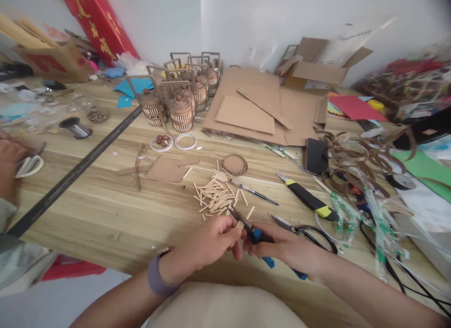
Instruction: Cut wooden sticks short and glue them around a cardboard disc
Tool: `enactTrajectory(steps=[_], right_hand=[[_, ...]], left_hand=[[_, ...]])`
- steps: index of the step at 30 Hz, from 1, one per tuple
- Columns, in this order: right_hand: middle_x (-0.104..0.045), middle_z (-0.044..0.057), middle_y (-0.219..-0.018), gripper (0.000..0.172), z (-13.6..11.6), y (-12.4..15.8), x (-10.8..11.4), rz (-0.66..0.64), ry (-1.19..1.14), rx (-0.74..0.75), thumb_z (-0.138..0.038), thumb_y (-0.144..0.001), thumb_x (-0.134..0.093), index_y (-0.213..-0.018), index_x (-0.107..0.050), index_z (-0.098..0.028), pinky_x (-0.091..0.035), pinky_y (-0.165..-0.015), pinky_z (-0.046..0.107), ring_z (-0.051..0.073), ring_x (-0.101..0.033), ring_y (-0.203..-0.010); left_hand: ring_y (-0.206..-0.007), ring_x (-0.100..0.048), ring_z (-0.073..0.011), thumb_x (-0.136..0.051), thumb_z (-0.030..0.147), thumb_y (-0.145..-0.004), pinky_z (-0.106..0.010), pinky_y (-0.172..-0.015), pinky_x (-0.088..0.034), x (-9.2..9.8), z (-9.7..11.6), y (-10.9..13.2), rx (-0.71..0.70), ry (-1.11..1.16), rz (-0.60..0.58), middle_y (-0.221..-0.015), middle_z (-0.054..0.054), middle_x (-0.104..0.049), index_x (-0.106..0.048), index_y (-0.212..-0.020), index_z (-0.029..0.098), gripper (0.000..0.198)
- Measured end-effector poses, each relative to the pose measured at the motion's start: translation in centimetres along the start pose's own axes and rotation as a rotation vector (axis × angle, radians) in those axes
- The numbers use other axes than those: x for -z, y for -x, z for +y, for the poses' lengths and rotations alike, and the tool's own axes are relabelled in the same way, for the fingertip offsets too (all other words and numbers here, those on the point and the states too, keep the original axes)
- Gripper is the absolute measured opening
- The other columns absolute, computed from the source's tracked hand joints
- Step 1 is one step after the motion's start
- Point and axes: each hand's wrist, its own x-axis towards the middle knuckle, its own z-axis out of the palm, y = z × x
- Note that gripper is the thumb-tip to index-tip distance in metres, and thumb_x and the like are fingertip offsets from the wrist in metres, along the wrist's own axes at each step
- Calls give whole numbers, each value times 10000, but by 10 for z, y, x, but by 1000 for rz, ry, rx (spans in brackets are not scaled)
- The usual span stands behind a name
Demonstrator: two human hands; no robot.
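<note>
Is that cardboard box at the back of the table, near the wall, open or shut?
Open: the cardboard box has its flaps spread outward, with a pale plastic bag rising between them.

Legible with certainty: no word, brand or number. Set in gold down the face of the red box [100, 25] at upper left: large characters, apparently Chinese, too blurred to read exactly. On the brown carton [58, 62] just below: a bold red printed mark, wording unclear. On the open carton [319, 74] at the back right: a pale label [317, 84], print too small to read. Across the clear bag [347, 43] in that carton: a dark line of print, indistinct. Along the clear strips [379, 243] at right: repeated green-and-white markings, unreadable.
</note>
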Motion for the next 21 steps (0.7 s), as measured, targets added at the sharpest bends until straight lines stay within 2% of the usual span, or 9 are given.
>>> enactTrajectory(steps=[3, 5, 12, 17, 21], right_hand=[[-591, 4, -799, 178, -4, 2, 1, -67, -159, -36, -264, -675, -566, -837, -585, -191, -444, -653, 242, 151, -542, -755], [-583, -3, -782, 173, -6, 3, 1, -70, -184, -59, -260, -667, -577, -824, -578, -190, -441, -645, 239, 145, -532, -737], [-576, -6, -748, 158, -6, 1, -1, -54, -177, -73, -266, -628, -579, -768, -547, -199, -451, -649, 243, 150, -538, -739], [-498, -37, -678, 138, 6, -3, -4, 8, -106, -67, -218, -587, -544, -721, -523, -194, -433, -541, 231, 115, -478, -604], [-462, -53, -630, 102, 14, -6, -7, 31, -40, -53, -193, -609, -486, -708, -509, -202, -398, -502, 221, 101, -444, -544]], left_hand=[[-572, -506, -122, -453, 427, -898, -245, -597, -369, -1, 7, 2, 36, 10, -6, -601, 12, -615, -550, -814, 171, 286], [-557, -499, -118, -448, 437, -898, -244, -592, -364, -2, 9, 2, 42, 23, -4, -583, 18, -599, -549, -807, 170, 300], [-556, -515, -123, -468, 503, -869, -249, -597, -370, -4, 6, 1, 36, 55, -5, -560, 28, -568, -548, -787, 175, 348], [-550, -508, -124, -459, 524, -866, -256, -609, -376, -4, 6, 1, 10, 12, 10, -554, 30, -547, -530, -734, 182, 373], [-526, -473, -115, -440, 495, -884, -255, -601, -368, -4, 2, 0, -6, -48, 27, -568, 27, -556, -536, -735, 180, 362]])
